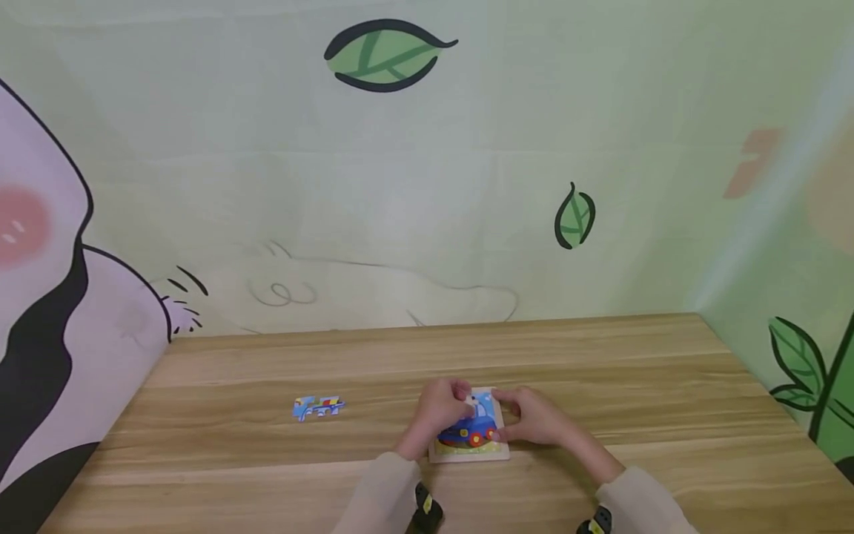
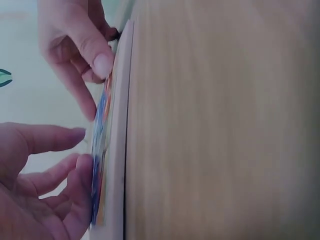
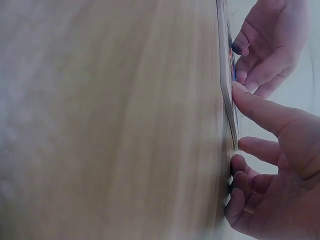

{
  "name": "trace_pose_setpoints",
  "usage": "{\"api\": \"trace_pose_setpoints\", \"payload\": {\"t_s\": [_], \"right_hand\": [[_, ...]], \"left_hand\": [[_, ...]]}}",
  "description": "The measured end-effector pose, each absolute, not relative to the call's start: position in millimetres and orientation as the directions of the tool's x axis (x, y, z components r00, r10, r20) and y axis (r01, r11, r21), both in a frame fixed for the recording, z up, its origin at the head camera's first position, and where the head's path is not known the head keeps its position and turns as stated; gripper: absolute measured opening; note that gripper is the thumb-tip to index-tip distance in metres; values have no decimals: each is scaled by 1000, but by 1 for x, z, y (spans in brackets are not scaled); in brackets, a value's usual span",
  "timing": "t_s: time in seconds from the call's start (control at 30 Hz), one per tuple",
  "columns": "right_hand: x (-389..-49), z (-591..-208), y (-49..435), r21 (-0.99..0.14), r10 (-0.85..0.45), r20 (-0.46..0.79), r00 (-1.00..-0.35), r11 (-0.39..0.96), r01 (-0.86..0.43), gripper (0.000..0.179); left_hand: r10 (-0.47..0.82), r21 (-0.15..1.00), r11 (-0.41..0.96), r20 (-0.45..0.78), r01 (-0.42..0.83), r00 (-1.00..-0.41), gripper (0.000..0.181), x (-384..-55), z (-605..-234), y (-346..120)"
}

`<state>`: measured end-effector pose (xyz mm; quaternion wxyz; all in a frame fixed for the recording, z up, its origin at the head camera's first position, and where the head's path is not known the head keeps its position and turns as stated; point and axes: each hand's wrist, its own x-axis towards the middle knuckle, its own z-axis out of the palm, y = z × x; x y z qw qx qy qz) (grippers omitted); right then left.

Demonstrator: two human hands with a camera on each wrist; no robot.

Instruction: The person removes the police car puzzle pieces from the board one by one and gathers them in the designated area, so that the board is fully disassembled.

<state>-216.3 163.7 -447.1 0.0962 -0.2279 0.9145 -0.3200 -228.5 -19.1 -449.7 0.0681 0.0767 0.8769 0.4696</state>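
Observation:
A picture puzzle board (image 1: pixel 467 457) with a pale rim lies on the wooden table, showing a blue vehicle with red and yellow wheels. My left hand (image 1: pixel 438 406) reaches over its upper left part, with fingertips on the picture and a gap between thumb and index finger. At the board's right side is my right hand (image 1: pixel 537 417). Its straight thumb (image 3: pixel 260 107) presses the rim, while the index finger touches near the far corner and the other fingers bend beside the board. The left hand covers part of the picture.
A small joined group of puzzle pieces (image 1: pixel 319 406) lies to the left on the table (image 1: pixel 233 437). A pale green wall (image 1: pixel 427 185) with painted leaves rises behind the table's back edge. Dark wrist devices show at both cuffs.

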Motion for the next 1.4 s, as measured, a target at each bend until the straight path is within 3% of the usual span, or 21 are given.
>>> {"api": "trace_pose_setpoints", "payload": {"t_s": [0.3, 0.43, 0.63, 0.97, 1.13, 1.4], "right_hand": [[-215, -447, 163, -641, -458, -52, -888, 697, -322, 66], [-215, -449, 164, -645, -452, -55, -890, 697, -314, 65], [-216, -449, 164, -652, -463, -42, -885, 684, -327, 64], [-215, -449, 162, -651, -471, -26, -882, 677, -342, 65], [-215, -450, 160, -644, -449, -54, -892, 698, -313, 65], [-215, -450, 164, -652, -464, -28, -886, 680, -335, 65]], "left_hand": [[50, 813, 578, -124, -72, -991, 29, -224, -448, -8], [25, 862, 492, -148, -117, -989, 33, -225, -449, -5], [31, 922, 359, -171, -149, -985, 40, -224, -448, -2], [111, 919, 369, -189, -136, -976, 50, -221, -443, -4], [73, 896, 428, -161, -115, -984, 50, -221, -446, -9], [104, 927, 335, -214, -169, -971, 48, -223, -447, -9]]}}
